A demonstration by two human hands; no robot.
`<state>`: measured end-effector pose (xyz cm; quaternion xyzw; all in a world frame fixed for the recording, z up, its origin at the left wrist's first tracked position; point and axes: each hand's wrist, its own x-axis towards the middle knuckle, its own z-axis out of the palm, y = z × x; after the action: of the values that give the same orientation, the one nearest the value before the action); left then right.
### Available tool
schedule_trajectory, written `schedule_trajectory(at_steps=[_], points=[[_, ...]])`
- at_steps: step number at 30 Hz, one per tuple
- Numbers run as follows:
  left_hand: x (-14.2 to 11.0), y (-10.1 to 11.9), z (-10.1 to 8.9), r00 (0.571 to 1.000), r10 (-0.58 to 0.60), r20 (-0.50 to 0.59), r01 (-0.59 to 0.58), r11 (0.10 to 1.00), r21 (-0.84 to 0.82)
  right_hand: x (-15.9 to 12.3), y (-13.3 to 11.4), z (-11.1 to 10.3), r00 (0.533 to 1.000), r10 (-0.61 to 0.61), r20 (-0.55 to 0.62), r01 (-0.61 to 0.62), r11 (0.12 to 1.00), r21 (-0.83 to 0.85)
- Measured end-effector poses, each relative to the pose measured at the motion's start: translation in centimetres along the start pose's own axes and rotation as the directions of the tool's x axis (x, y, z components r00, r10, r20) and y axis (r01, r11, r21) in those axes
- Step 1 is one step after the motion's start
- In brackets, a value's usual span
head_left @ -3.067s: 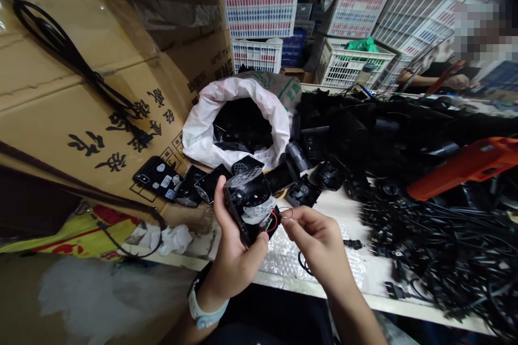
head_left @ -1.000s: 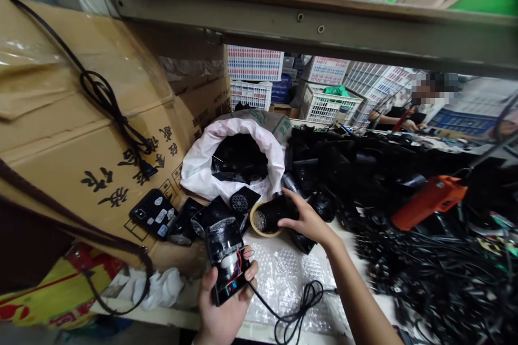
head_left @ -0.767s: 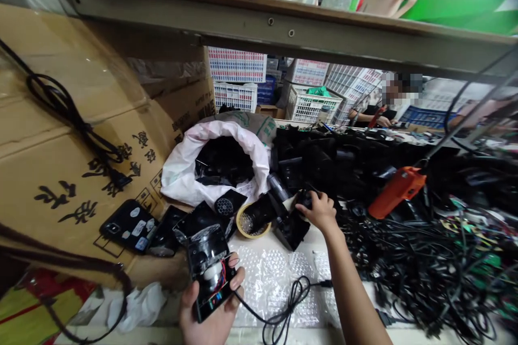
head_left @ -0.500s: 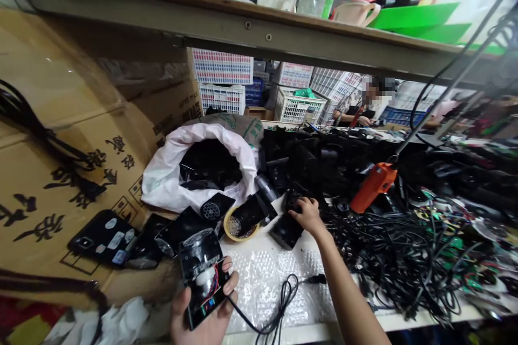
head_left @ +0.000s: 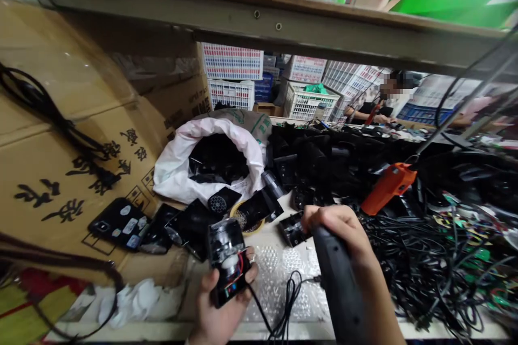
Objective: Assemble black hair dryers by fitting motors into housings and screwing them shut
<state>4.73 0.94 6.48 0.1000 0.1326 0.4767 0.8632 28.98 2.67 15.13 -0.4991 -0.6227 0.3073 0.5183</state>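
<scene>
My left hand point(head_left: 218, 310) grips a black open housing half point(head_left: 227, 261) with a white motor and red wires inside. A black cord point(head_left: 283, 302) trails from it over the bubble wrap point(head_left: 279, 269). Fingers of my right hand point(head_left: 343, 229) wrap a long black plastic handle piece point(head_left: 338, 285), lifted toward me above the bench. Just beyond that hand lies a small black part point(head_left: 292, 229).
A white sack point(head_left: 178, 167) of black parts stands behind, beside cardboard boxes point(head_left: 60, 151) with a phone point(head_left: 117, 223) leaning on them. A tape roll point(head_left: 246, 221), an orange tool point(head_left: 386, 187) and a heap of black cords point(head_left: 437, 259) fill the right. Another person sits far back point(head_left: 380, 110).
My right hand reached into the pile of black parts, closed on a long black handle piece and pulled it back toward me. The left hand kept hold of the housing half.
</scene>
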Motion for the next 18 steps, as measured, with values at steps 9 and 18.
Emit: schedule_trajectory(at_steps=[9, 18], points=[[-0.2, -2.8, 0.5, 0.988, 0.034, 0.15, -0.056, 0.988, 0.144, 1.7, -3.9, 8.8, 0.978, -0.209, -0.007, 0.209, 0.977, -0.031], [-1.1, -1.4, 1.8, 0.978, 0.13, 0.165, -0.185, 0.905, 0.383, -4.8, -3.0, 10.0, 0.993, 0.121, -0.001, -0.119, 0.981, -0.151]])
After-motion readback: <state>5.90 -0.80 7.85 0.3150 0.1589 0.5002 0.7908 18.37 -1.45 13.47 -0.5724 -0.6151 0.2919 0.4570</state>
